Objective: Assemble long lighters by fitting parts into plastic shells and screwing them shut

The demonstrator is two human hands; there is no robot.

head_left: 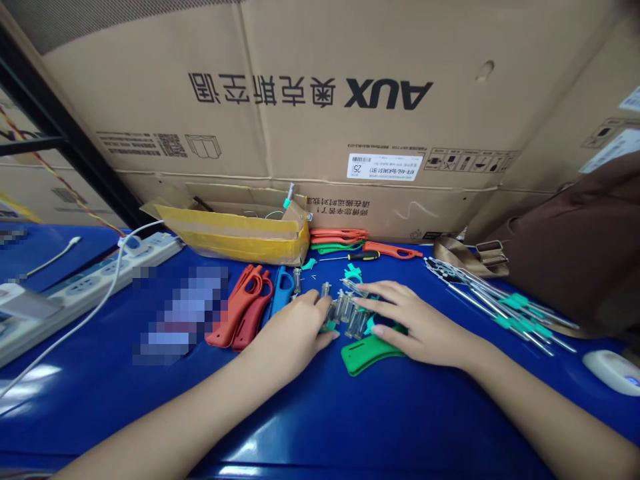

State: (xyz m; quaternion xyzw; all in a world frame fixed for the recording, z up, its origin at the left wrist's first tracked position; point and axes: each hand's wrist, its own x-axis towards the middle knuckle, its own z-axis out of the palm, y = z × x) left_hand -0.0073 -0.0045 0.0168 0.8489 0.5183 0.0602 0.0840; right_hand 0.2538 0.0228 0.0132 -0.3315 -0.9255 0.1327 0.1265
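Observation:
Both hands rest on a blue table [310, 413] at a small heap of clear plastic parts [345, 310]. My left hand [293, 333] lies knuckles up with its fingers curled against the left side of the heap; whether they hold a part is hidden. My right hand [410, 320] lies flat over the heap's right side with fingers stretched out, covering part of a green plastic handle [367, 352]. Small teal clips [353, 271] lie just behind the heap.
Red handles [243, 307] and a blue handle [283, 288] lie left of my hands. A taped cardboard box [240, 233], stacked red and green handles [337, 239], a screwdriver [363, 255], metal rods with teal fittings [500, 303], a power strip [90, 280] and large cartons [320, 100] surround them.

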